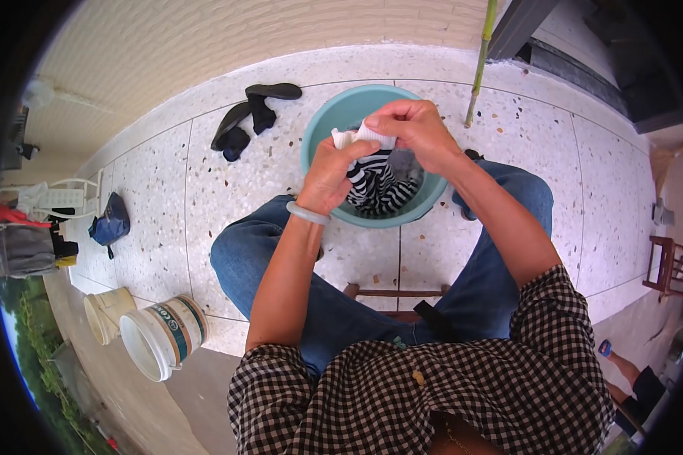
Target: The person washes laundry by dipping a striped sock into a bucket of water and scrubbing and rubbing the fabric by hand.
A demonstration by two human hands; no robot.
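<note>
A teal basin stands on the floor between my knees, with water and a black-and-white striped garment in it. My left hand, a pale bangle at its wrist, pinches a white ribbed cloth band above the basin. My right hand grips the same band from the other side, thumb and fingers closed on it near the far rim. Below my hands the striped cloth hangs from the band down into the basin, its lower folds lying against the inner wall.
Black shoes lie on the speckled floor beyond the basin at left. Two buckets, one white and one cream, lie at lower left near a dark blue bag. A green bamboo pole leans at upper right. Another person's leg shows at right.
</note>
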